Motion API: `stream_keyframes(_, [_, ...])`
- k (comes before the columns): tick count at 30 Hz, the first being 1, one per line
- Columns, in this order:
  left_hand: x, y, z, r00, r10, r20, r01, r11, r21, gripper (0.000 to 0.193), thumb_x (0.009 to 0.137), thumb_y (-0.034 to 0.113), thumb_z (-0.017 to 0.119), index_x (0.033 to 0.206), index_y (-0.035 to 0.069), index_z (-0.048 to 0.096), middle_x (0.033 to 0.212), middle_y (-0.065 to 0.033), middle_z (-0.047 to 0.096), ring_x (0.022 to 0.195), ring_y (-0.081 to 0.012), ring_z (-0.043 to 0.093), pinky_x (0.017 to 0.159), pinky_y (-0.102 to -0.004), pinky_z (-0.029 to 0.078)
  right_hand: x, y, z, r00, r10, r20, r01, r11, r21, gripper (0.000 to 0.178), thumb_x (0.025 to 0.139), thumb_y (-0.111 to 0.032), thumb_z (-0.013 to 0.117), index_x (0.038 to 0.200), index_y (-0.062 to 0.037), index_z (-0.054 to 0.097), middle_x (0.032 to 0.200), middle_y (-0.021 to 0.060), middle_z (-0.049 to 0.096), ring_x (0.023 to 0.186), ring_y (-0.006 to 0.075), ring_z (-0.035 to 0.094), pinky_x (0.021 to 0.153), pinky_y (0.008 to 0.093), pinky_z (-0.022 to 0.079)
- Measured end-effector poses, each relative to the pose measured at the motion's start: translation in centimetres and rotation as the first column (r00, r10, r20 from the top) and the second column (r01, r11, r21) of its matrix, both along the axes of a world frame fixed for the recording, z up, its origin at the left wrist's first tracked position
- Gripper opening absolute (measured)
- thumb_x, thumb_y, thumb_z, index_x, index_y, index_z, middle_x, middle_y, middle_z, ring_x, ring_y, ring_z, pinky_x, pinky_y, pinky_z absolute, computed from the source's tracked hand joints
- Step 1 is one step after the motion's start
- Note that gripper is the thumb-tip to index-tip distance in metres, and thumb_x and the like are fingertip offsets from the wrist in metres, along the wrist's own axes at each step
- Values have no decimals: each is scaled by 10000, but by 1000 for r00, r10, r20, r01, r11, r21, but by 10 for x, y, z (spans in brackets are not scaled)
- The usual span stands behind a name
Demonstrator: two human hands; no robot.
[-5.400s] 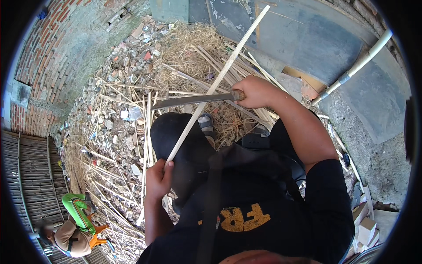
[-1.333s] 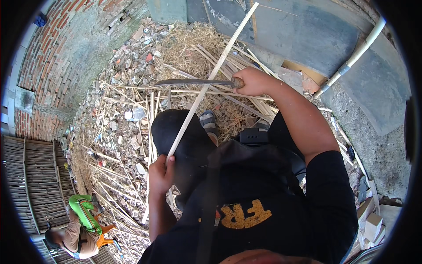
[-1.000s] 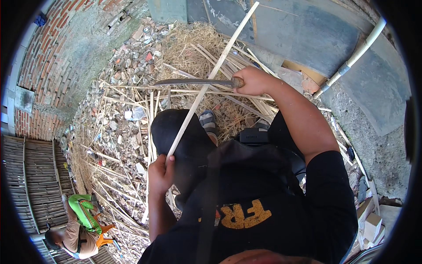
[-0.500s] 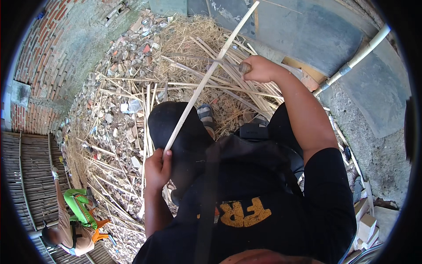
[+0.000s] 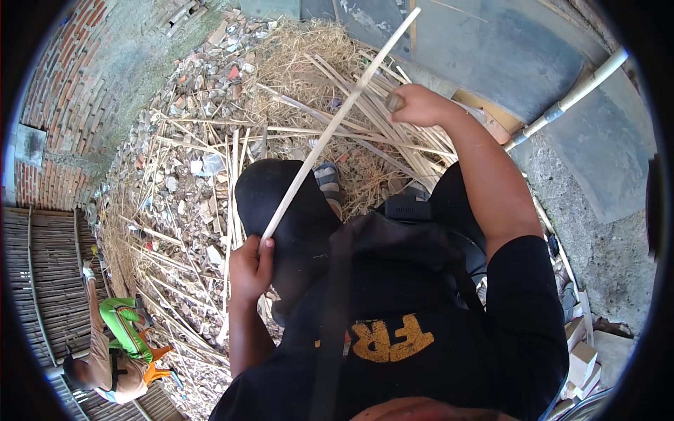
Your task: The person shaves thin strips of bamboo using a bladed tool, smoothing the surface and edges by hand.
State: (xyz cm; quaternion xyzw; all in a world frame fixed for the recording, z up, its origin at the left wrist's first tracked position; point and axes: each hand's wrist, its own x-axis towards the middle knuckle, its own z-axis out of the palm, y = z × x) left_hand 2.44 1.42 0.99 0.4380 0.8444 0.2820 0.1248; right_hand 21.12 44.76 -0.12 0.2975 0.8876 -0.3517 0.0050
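Holding a pale strip (image 5: pixel 330 131) aslant over the black-clad left knee (image 5: pixel 260 193), a person (image 5: pixel 449 337) is working above rubble (image 5: pixel 186 165) and straw (image 5: pixel 302 59).
The left hand (image 5: pixel 250 272) is clasping the strip's near end; the right hand's (image 5: pixel 419 107) grip is clenching a knife handle (image 5: pixel 395 103), reaching farther from the body than a second ago; the blade, plain then, is blurring past recognition.

Strip (image 5: pixel 331 131) above loose strips (image 5: pixel 235 186) on rubble (image 5: pixel 175 205); brick wall (image 5: pixel 77 98) left, panels (image 5: pixel 491 56) ahead right
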Motion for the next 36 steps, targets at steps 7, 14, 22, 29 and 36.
stream_keyframes(7, [-2, 1, 7, 1000, 11, 20, -11, 999, -32, 431, 1013, 270, 636, 694, 29, 475, 520, -137, 459, 441, -263, 434, 465, -404, 341, -1, -8, -3, 999, 40, -7, -38, 985, 169, 379, 776, -290, 729, 1024, -6, 684, 958, 230, 690, 930, 385, 665, 842, 454, 521])
stream_keyframes(14, [-6, -4, 3, 998, -8, 65, 10, 999, -32, 426, 1011, 274, 637, 698, 29, 481, 522, -137, 466, 441, -272, 454, 466, -402, 352, -9, -40, 20, 979, 199, 33, -202, 975, 94, 195, 765, -190, 679, 905, -55, 698, 843, 173, 694, 823, 357, 674, 746, 450, 522])
stream_keyframes(22, [-1, -1, 7, 998, -16, -57, 13, 999, -50, 405, 1021, 262, 604, 718, 17, 493, 539, -161, 489, 471, -303, 485, 491, -420, 361, -3, 11, -10, 995, -59, 75, 43, 978, 206, 551, 769, -270, 684, 1241, 14, 663, 1106, 257, 695, 1051, 407, 664, 933, 446, 525])
stream_keyframes(29, [-6, 3, 11, 1000, -5, 12, 6, 998, -64, 402, 986, 266, 644, 694, 26, 507, 536, -173, 503, 492, -369, 532, 492, -448, 387, -5, -40, 10, 992, 128, -11, -123, 969, 214, 307, 776, -242, 719, 1004, -38, 701, 883, 219, 690, 865, 400, 673, 777, 476, 533])
stream_keyframes(36, [-4, 0, 5, 999, -41, -35, 40, 999, -22, 400, 983, 268, 653, 698, 33, 499, 522, -170, 500, 475, -375, 532, 473, -448, 383, 1, -23, 5, 991, 121, -59, -114, 987, 111, 386, 749, -236, 730, 1082, -42, 706, 929, 211, 700, 894, 380, 676, 789, 458, 528])
